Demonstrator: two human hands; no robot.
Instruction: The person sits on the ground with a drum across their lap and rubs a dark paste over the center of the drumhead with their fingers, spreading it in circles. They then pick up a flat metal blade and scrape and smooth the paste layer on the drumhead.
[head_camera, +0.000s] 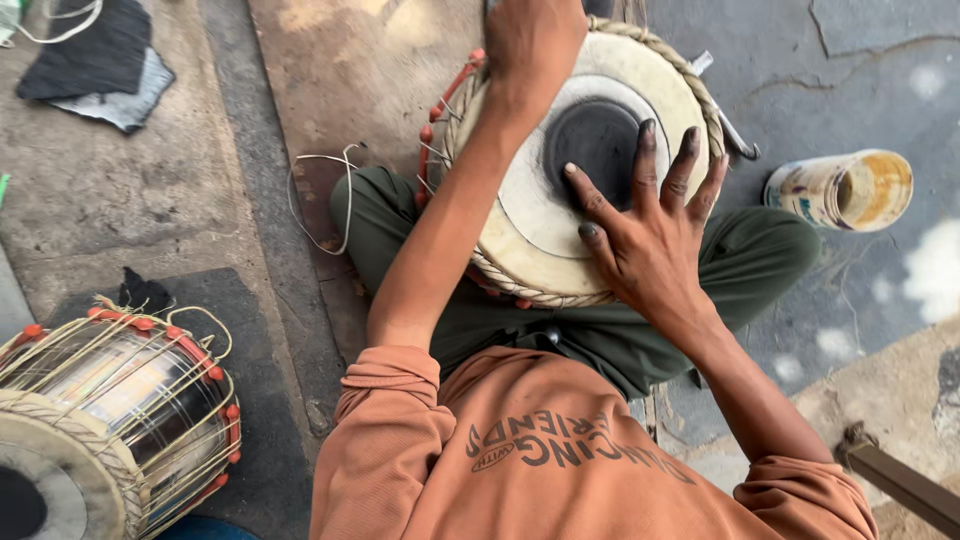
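The person sits cross-legged on the floor (150, 190) with a hand drum (530, 215) tilted in the lap; the right hand (655, 235) lies flat, fingers spread open, on the pale skin beside the black centre patch (598, 135), gripping nothing; the left hand (530, 45) is curled over the far rim, its grip closed on the braided edge as far as can be seen. The step in hand looks like working the drumhead; steady pressure seems needed. A second drum (110, 420) and a tipped can (845, 188) lie nearby.
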